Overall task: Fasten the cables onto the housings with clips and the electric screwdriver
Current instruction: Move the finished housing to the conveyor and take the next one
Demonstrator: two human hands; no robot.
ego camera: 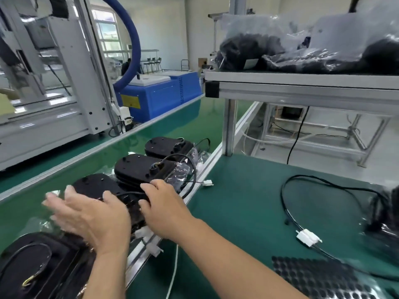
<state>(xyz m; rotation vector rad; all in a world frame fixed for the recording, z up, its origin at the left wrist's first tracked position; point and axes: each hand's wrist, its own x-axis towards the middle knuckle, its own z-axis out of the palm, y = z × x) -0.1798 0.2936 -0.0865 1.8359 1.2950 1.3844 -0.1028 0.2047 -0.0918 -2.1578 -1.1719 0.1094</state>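
Person at the bench, one, showing from the forearms down. Left hand (92,221) and right hand (166,212) are going bare, wearing nothing over palm, knuckle or finger. Left forearm (105,275) and right forearm (237,262) are likewise showing uncovered as far as the lower edge of view. Nails (69,188) on the left hand are showing short and plain, though the fingers are blurring and finer detail is not reading.

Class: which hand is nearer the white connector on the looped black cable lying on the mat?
Right. The right hand sits left of the white connector, on a housing; the left hand is farther left, by the same housing.
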